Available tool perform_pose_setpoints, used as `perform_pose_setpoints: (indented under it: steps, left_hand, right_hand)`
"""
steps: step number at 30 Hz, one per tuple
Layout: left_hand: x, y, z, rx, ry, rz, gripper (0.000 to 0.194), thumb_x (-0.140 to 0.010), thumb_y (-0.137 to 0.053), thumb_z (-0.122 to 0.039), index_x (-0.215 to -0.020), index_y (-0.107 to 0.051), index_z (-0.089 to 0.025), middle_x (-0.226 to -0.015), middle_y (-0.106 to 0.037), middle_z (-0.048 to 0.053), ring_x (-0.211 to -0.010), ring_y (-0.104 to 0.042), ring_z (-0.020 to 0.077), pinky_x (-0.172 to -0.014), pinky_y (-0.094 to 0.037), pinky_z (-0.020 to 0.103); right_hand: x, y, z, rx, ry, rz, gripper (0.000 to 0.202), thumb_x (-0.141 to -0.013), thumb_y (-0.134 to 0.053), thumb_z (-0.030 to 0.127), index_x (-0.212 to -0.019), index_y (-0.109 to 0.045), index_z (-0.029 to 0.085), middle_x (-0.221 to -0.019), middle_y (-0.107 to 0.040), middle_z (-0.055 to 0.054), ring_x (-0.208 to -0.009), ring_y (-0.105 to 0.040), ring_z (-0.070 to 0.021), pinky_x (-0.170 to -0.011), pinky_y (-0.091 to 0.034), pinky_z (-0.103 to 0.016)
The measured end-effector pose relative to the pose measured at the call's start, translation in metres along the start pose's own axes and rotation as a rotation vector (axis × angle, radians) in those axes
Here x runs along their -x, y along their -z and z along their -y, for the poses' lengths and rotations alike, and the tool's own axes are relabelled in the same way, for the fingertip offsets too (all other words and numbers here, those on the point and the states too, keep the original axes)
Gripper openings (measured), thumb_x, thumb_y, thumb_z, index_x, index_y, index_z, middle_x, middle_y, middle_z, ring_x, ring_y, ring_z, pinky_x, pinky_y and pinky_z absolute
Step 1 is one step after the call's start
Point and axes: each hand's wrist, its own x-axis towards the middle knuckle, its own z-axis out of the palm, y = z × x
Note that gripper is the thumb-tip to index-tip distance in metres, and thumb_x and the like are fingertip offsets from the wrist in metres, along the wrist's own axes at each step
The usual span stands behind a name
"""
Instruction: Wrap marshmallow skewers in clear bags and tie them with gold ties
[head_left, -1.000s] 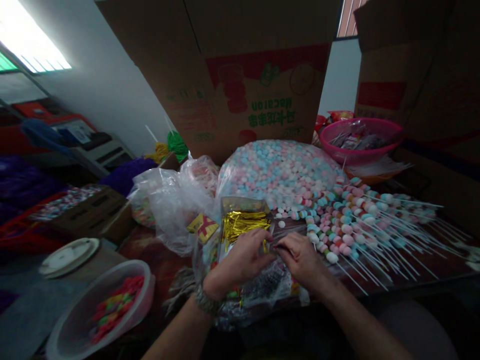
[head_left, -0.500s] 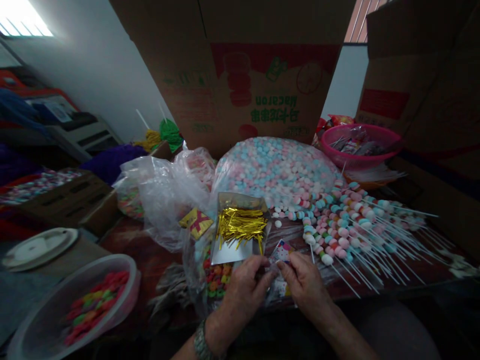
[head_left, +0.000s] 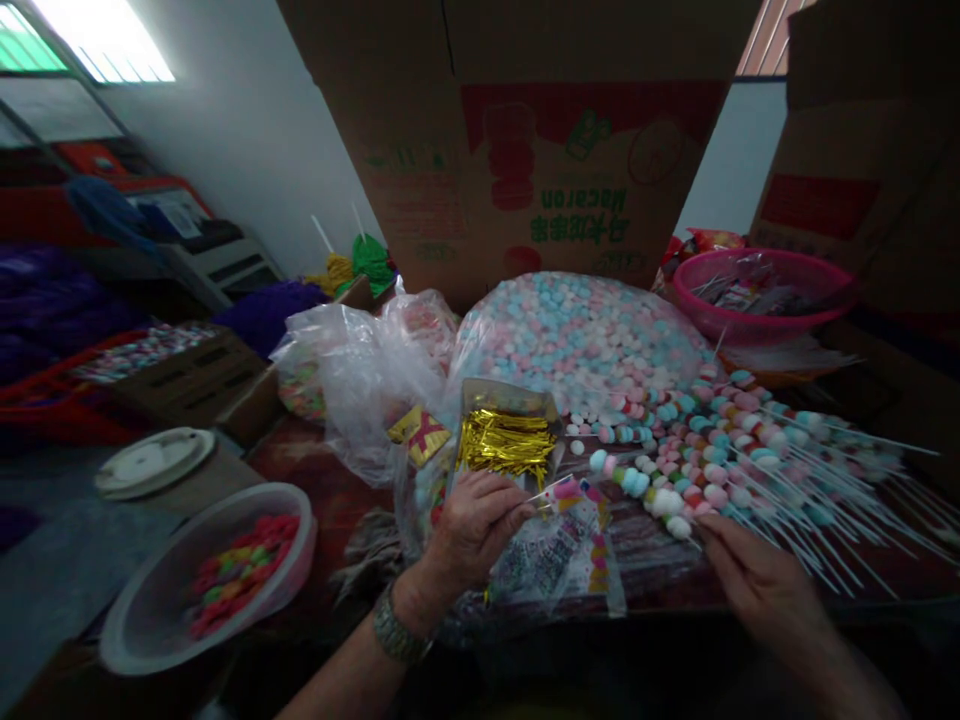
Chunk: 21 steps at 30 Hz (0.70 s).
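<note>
In the head view my left hand (head_left: 480, 525), with a watch on its wrist, is closed on the top edge of a clear printed plastic bag (head_left: 551, 555), which hangs down over the table's front. My right hand (head_left: 765, 575) pinches the stick end of a candy skewer (head_left: 637, 485) threaded with pastel marshmallow-like pieces. This skewer lies tilted, its far tip pointing left toward the bag. Many more candy skewers (head_left: 742, 450) are piled beyond my right hand, white sticks toward me. Gold twist ties (head_left: 506, 440) fill an open box just behind my left hand.
A big clear sack of pastel candies (head_left: 585, 330) stands behind the pile. At left is a plastic bowl (head_left: 300, 560) of coloured rings, beside a lidded tub (head_left: 169, 465). A pink basket (head_left: 765, 325) sits at back right, and a large cardboard box (head_left: 420, 190) rises behind.
My hands have moved apart. The right one has gone right and taken hold of a skewer; the left keeps the bag, which now hangs spread out. The view has turned slightly left.
</note>
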Motion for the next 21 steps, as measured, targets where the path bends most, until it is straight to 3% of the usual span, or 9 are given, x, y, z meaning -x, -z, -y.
perform_pose_setpoints:
  steps: [3, 7, 14, 17, 21]
  left_hand:
    - [-0.005, 0.002, 0.000, -0.010, -0.020, 0.067, 0.018, -0.087, -0.049, -0.028, -0.086, -0.065, -0.019, -0.077, -0.067, 0.003, -0.072, -0.057, 0.0149, -0.068, -0.040, 0.030]
    - [-0.010, 0.003, -0.001, -0.012, -0.034, 0.129, 0.020, -0.087, -0.048, -0.027, -0.087, -0.065, -0.019, -0.077, -0.066, 0.003, -0.072, -0.056, 0.0152, -0.069, -0.038, 0.031]
    - [-0.009, 0.005, -0.002, -0.091, -0.002, 0.188, 0.022, -0.088, -0.047, -0.031, -0.087, -0.066, -0.020, -0.077, -0.067, 0.002, -0.073, -0.055, 0.0158, -0.070, -0.035, 0.031]
    - [-0.013, 0.006, -0.004, -0.107, -0.017, 0.239, 0.021, -0.087, -0.048, -0.030, -0.084, -0.067, -0.021, -0.076, -0.067, 0.002, -0.072, -0.055, 0.0155, -0.071, -0.034, 0.032]
    - [-0.020, 0.007, -0.006, -0.118, -0.035, 0.215, 0.019, -0.086, -0.050, -0.030, -0.082, -0.067, -0.022, -0.077, -0.067, 0.002, -0.071, -0.055, 0.0151, -0.072, -0.032, 0.032]
  right_hand:
    - [0.001, 0.030, 0.003, -0.071, 0.213, -0.147, 0.018, -0.084, -0.051, 0.020, -0.099, -0.060, 0.019, -0.086, -0.070, -0.005, -0.075, -0.066, -0.0163, -0.072, -0.050, -0.024]
    - [-0.004, 0.045, 0.007, -0.083, 0.354, -0.104, 0.022, -0.081, -0.052, 0.011, -0.101, -0.060, 0.018, -0.082, -0.069, -0.005, -0.077, -0.065, -0.0169, -0.074, -0.048, -0.027]
    - [0.004, 0.043, 0.002, -0.084, 0.418, 0.026, 0.024, -0.083, -0.049, 0.012, -0.103, -0.058, 0.020, -0.073, -0.067, -0.003, -0.066, -0.062, -0.0169, -0.065, -0.046, -0.030]
    - [0.007, 0.042, 0.000, -0.045, 0.404, 0.030, 0.023, -0.083, -0.050, 0.016, -0.104, -0.057, 0.024, -0.078, -0.069, -0.003, -0.071, -0.064, -0.0187, -0.072, -0.046, -0.033]
    - [0.011, 0.041, -0.001, -0.061, 0.368, -0.007, 0.025, -0.082, -0.053, 0.018, -0.105, -0.059, 0.027, -0.078, -0.070, -0.002, -0.072, -0.065, -0.0189, -0.072, -0.048, -0.032]
